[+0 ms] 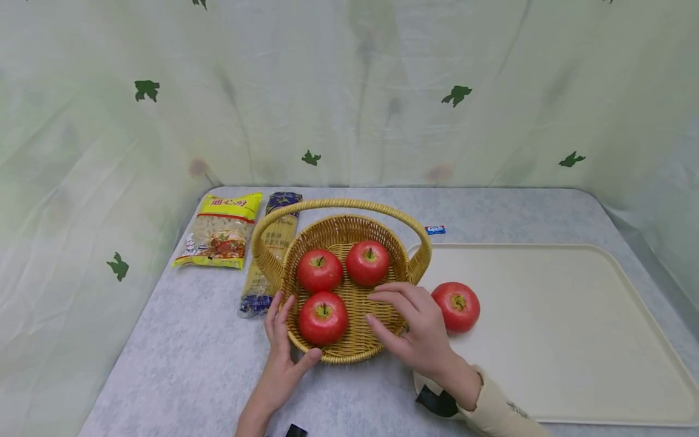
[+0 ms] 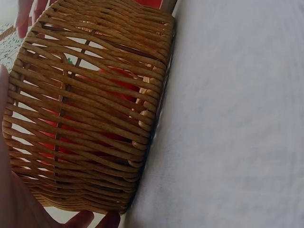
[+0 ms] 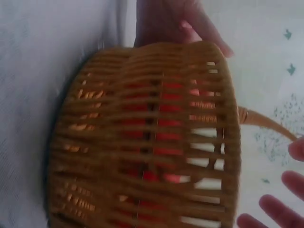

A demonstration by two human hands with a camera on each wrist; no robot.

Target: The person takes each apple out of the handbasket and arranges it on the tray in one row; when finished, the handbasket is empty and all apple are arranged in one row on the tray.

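A woven basket with a tall arched handle stands on the table. Inside it lie three red apples: one at the back left, one at the back right and one at the front. My left hand holds the basket at its front left, thumb by the front rim and fingers along the left side. Over the basket's right part hovers my right hand, fingers loosely bent and nothing between them. Another red apple sits on a cream tray, just beyond that hand.
Left of the basket lie a yellow-topped food bag and a long packet of pasta, partly behind the handle. A small blue packet is behind the tray's left corner. Pale curtains hang around the table.
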